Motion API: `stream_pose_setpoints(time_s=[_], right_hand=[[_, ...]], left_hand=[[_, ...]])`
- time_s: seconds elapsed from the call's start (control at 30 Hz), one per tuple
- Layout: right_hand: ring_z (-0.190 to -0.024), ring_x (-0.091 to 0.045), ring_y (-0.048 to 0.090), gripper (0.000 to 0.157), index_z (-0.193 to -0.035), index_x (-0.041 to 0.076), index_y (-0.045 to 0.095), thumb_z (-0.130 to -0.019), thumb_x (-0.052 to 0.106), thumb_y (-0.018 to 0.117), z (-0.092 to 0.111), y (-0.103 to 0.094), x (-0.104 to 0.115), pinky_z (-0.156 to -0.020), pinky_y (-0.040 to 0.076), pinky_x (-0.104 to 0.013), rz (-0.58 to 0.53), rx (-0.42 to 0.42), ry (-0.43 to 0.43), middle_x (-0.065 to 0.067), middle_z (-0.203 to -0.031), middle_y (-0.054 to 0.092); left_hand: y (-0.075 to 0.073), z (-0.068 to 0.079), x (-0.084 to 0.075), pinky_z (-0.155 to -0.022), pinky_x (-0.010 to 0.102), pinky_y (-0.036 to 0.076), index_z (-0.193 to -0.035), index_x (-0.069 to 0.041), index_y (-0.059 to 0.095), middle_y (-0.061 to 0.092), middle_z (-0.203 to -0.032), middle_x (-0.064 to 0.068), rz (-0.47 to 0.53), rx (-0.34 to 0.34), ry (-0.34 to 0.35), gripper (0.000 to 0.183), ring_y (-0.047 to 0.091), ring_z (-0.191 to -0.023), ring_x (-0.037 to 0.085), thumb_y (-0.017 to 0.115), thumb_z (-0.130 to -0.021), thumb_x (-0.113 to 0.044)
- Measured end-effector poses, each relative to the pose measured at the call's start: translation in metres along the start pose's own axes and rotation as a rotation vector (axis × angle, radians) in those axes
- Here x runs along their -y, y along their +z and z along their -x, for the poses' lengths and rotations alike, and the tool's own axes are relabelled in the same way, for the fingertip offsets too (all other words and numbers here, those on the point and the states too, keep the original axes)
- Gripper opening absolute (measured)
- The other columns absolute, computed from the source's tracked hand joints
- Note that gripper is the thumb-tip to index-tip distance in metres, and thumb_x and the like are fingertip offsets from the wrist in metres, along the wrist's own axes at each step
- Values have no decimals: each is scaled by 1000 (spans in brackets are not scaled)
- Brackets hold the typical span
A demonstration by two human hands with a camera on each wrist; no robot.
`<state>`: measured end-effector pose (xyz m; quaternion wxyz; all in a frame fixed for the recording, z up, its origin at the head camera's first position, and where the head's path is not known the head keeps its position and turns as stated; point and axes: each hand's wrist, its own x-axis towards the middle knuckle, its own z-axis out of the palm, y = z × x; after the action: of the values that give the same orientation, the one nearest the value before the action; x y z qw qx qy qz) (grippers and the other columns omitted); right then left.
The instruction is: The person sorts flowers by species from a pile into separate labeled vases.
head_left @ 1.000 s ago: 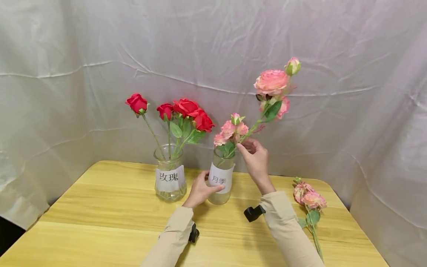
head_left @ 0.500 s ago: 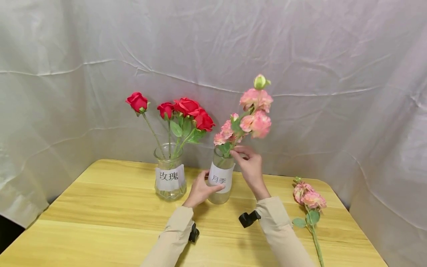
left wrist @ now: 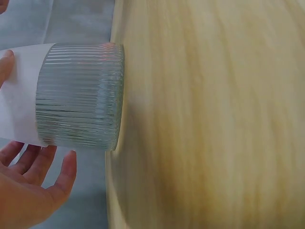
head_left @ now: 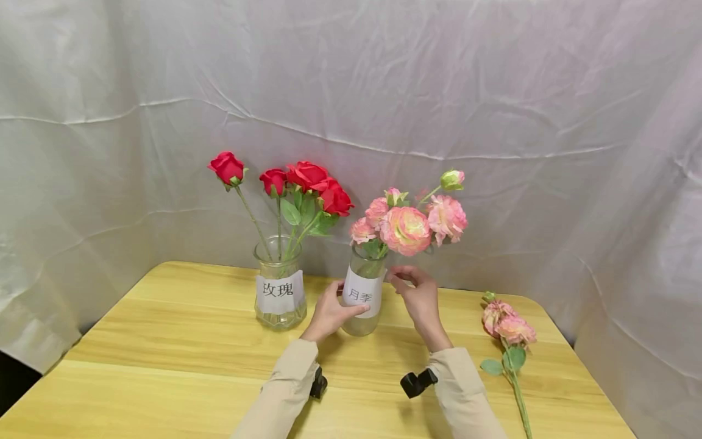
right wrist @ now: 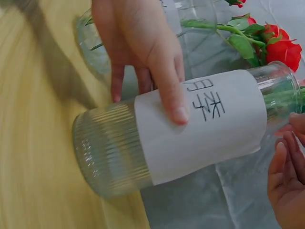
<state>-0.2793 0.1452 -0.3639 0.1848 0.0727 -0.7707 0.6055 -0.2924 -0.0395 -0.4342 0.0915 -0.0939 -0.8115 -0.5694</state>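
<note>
My left hand [head_left: 329, 312] grips a ribbed clear glass vase [head_left: 360, 325] around its white paper label [head_left: 358, 297], thumb across the front. In the left wrist view, the fingers [left wrist: 42, 164] lie along one side of the vase, whose base stands on the table. Pink flowers [head_left: 406, 230] with a green bud [head_left: 452, 180] spread above the vase's mouth, their stems inside it. Beside the rim, my right hand [head_left: 421, 305] has loosely bent fingers with nothing between them. The right wrist view shows its fingertips [right wrist: 281, 152] close to the glass neck.
Left of my left hand, a second labelled glass vase [head_left: 280, 320] holds several red roses [head_left: 307, 175]. Another pink flower stem [head_left: 515, 378] lies on the right of the wooden table [head_left: 181, 341]. A grey curtain [head_left: 351, 79] hangs close behind the table.
My right hand has brought the taller pink flower stem down into the vase and let go, dropping lower beside the rim. The blooms now sit lower and wider. The left hand keeps its grip.
</note>
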Motion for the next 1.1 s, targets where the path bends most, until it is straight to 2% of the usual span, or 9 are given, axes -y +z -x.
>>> stream_pose_setpoints(time_s=[0.17, 0.33, 0.53, 0.7, 0.83, 1.1], right_hand=[[-96, -24, 64, 17, -102, -3, 69, -88, 5, 69, 5, -9, -8, -67, 52, -25, 102, 97, 9, -16, -104, 68], [-94, -21, 64, 20, -105, -3, 69, -88, 7, 69, 10, -23, -14, -68, 52, -25, 176, 150, 40, -14, -105, 69], [-90, -17, 64, 24, -110, -1, 69, -90, 12, 69, 13, -48, -21, -69, 53, -25, 210, 170, 49, -13, -104, 69], [-90, -19, 63, 27, -113, -1, 68, -93, 17, 67, 15, -73, -25, -70, 53, -28, 268, 204, 7, -13, -104, 69], [-88, -17, 63, 26, -113, -1, 67, -94, 16, 65, 19, -95, -28, -70, 54, -28, 326, 212, -14, -14, -103, 69], [-82, -5, 63, 27, -114, -5, 65, -95, 13, 63, 25, -135, -34, -67, 54, -25, 377, 186, -41, -19, -100, 68]], left_hand=[[0, -1, 0, -97, 48, 41, -130, 4, 50, 58, -121, 17, 7, 4, -2, 74, 53, -112, 33, 84, -72, -29], [1, -1, 0, -97, 48, 41, -129, 3, 50, 58, -121, 17, 9, 4, -2, 75, 53, -112, 33, 84, -72, -29], [1, 0, 0, -97, 48, 41, -130, 4, 50, 58, -121, 18, 8, 6, 3, 75, 53, -113, 34, 84, -72, -29], [2, -1, 2, -97, 48, 41, -130, 4, 50, 58, -121, 18, 7, 8, 10, 74, 53, -113, 33, 84, -72, -29], [3, -1, 3, -98, 49, 41, -130, 4, 50, 57, -122, 19, 11, 18, 23, 75, 53, -113, 34, 84, -72, -30], [-1, -1, 1, -98, 49, 41, -129, 3, 50, 58, -121, 17, 5, -1, 19, 75, 53, -113, 33, 84, -72, -30]])
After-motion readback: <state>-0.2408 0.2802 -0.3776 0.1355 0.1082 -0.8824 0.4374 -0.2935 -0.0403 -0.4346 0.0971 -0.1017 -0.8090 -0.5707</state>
